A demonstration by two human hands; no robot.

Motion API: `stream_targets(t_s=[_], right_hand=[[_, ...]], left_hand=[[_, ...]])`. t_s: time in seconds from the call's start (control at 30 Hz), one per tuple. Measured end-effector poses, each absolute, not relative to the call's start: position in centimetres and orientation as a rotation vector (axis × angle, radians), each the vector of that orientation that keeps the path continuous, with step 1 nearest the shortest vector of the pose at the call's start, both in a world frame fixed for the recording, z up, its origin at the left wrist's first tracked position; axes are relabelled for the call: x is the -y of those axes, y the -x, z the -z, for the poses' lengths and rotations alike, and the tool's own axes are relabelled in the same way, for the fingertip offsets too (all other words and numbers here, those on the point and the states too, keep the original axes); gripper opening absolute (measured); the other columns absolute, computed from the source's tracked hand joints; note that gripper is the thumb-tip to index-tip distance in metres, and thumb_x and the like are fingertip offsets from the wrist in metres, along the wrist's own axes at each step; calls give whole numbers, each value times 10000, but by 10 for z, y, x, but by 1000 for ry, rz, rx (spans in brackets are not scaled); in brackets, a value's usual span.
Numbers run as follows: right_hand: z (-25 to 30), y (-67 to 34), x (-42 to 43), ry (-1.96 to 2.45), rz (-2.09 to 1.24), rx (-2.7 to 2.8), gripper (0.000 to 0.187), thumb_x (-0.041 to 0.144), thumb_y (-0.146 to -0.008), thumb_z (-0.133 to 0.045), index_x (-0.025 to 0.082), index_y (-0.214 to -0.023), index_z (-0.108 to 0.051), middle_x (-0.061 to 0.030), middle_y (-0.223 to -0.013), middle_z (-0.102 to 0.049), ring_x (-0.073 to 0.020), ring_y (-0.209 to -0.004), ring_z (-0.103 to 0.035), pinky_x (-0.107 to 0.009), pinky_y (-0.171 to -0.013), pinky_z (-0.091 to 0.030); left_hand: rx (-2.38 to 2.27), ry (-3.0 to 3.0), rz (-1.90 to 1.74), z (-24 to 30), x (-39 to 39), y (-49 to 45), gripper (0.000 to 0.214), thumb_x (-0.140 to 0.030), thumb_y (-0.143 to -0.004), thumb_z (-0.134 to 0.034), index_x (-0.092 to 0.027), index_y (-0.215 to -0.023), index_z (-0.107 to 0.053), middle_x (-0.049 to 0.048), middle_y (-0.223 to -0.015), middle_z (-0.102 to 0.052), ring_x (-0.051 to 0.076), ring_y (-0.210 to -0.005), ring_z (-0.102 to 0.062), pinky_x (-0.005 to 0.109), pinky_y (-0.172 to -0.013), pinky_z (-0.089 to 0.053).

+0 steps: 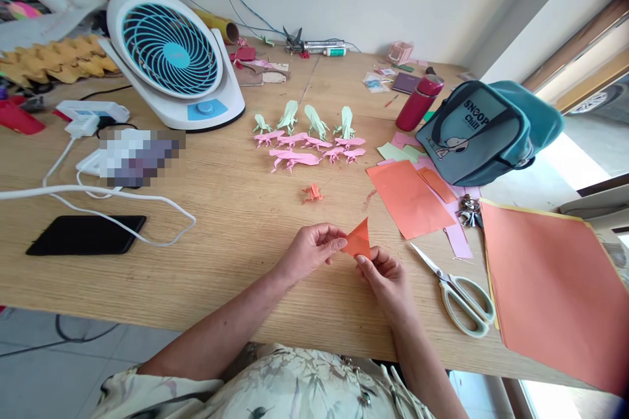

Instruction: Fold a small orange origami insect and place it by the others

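Observation:
A small orange paper triangle (358, 239) is held above the wooden table (236, 275) between both hands. My left hand (310, 250) pinches its left edge with thumb and fingers closed. My right hand (386, 278) grips its lower right corner from below. A tiny folded orange figure (312, 193) lies just beyond the hands. Farther back, several pink paper figures (309, 147) and green ones (314, 119) stand in rows.
Scissors (459, 291) lie right of my hands, beside a large orange sheet stack (555, 288). Cut orange paper (407, 196), a blue bag (486, 131) and a red bottle (419, 101) sit at right. A desk fan (171, 55), white cables (113, 200) and a black phone (86, 234) occupy the left.

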State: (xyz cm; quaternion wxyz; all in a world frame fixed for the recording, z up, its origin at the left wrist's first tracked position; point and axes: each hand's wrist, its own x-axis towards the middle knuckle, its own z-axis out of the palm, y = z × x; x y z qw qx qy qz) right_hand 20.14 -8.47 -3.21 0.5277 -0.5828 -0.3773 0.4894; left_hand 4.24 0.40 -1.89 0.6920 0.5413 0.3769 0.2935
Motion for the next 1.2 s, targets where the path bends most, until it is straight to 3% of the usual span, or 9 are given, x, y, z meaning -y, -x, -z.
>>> stream_targets(t_s=[0.13,0.27,0.47,0.6,0.8,1.2], right_hand=[[29,-198,84,1365,-1175,894,314,481,-764,-760,188,-729,-651,-4,-639,-609,-130,-569,-483,-256,-539,-389],[27,-195,84,1343,-1177,884,305,459,-718,-798,199,-850,-709,-29,-751,-680,-169,-676,-576,-281,-630,-464],[29,-196,85,1399,-1136,852,259,453,-754,-764,196,-749,-735,-7,-607,-641,-137,-559,-523,-265,-550,-412],[27,-197,85,1435,-1122,857,278,470,-763,-749,192,-747,-759,-30,-645,-682,-141,-555,-532,-275,-555,-412],[23,-197,85,1457,-1128,852,297,481,-775,-738,191,-719,-772,-15,-546,-622,-138,-537,-518,-264,-532,-398],[27,-196,83,1418,-1155,746,262,459,-770,-756,199,-760,-785,-53,-719,-751,-135,-554,-590,-258,-563,-474]], left_hand=[[-898,-1240,-659,19,-4,-42,410,-517,-717,-766,-118,-740,-673,-23,-613,-575,56,-488,-424,186,-447,-332],[-922,-1044,-723,15,-3,-42,435,-523,-665,-799,-130,-650,-613,-26,-607,-557,62,-517,-445,182,-451,-357],[-931,-1006,-706,11,-2,-44,450,-526,-636,-816,-129,-626,-606,-17,-602,-565,65,-528,-454,179,-439,-358],[-929,-1004,-702,13,-2,-44,447,-517,-633,-822,-125,-629,-607,-17,-605,-567,63,-523,-454,173,-432,-358],[-919,-992,-717,16,-3,-45,438,-501,-632,-833,-120,-635,-616,-16,-612,-569,61,-525,-450,173,-434,-364],[-932,-995,-752,18,0,-46,400,-477,-643,-838,-120,-664,-657,-15,-624,-602,50,-496,-428,186,-450,-351]])
